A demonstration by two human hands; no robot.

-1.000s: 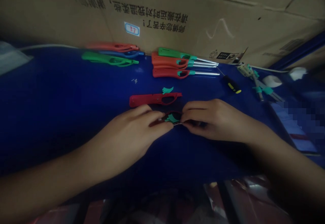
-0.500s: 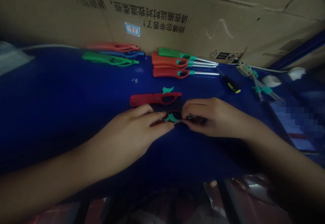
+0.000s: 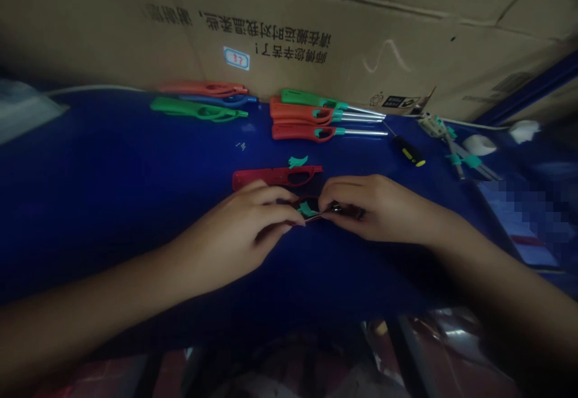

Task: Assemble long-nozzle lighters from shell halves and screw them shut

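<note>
My left hand (image 3: 246, 220) is closed on the handle part of a red lighter shell (image 3: 311, 198), its fingertips over the near edge. A teal trigger (image 3: 307, 209) shows inside the shell between my two hands. My right hand (image 3: 368, 205) pinches at the shell's right end; its fingertips hide most of what they grip, and a small shiny bit shows under them. Just beyond my hands lies another red shell half (image 3: 271, 176), with a loose teal trigger (image 3: 298, 161) at its far edge.
Assembled long lighters (image 3: 307, 132) with metal tubes lie farther back, beside a black and yellow screwdriver (image 3: 409, 151). Green, orange and blue shells (image 3: 194, 109) lie at back left, near tiny pins (image 3: 241, 146). A cardboard box (image 3: 180, 43) walls off the back. Tubes with teal parts (image 3: 456, 151) lie right.
My left fingers have shifted on the shell, with the thumb now lower under its near edge. My right hand keeps its pinch at the right end. The view has tilted slightly.
</note>
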